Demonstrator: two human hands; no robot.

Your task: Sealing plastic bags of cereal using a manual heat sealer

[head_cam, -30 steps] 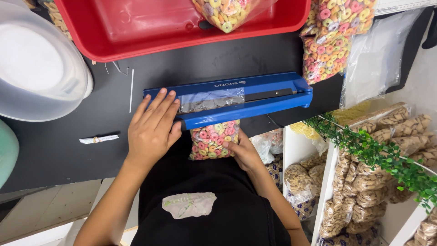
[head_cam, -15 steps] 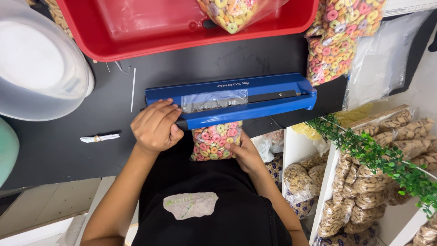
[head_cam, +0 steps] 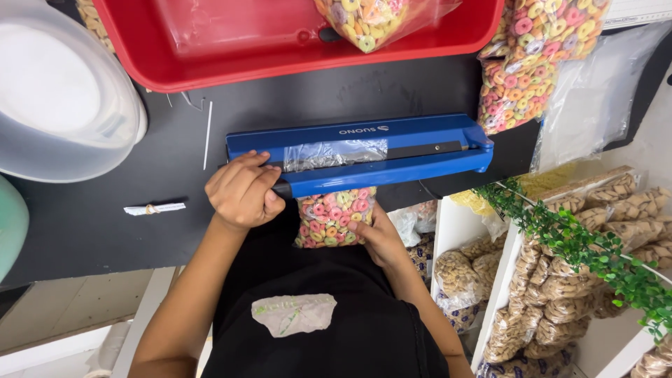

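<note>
Two hands worked at the blue heat sealer (head_cam: 360,150) in the head view, the only view there was. The left hand (head_cam: 241,190) had curled into a loose fist around the black handle at the near left end of the sealer's arm; a second earlier the same hand lay flat with its fingers spread on the blue bar, and half a second earlier it was already closing. That change read as a shift from steadying the machine to gripping its lever, with the arm down over the bag's neck. The right hand (head_cam: 378,238) cupped the lower right side of the clear bag of coloured cereal rings (head_cam: 332,217), fingers pressed against the plastic, much as it had in both earlier pictures. The bag hung off the near edge of the black table (head_cam: 91,224), its open top threaded under the arm so that the empty film showed on the far side of the bar. Beyond the sealer sat a red tray (head_cam: 231,49) with another filled bag in it, a white lidded tub (head_cam: 63,91) to the left, more cereal bags (head_cam: 525,77) to the right, and a shelf of packed snacks (head_cam: 560,280) beside green plastic foliage.
</note>
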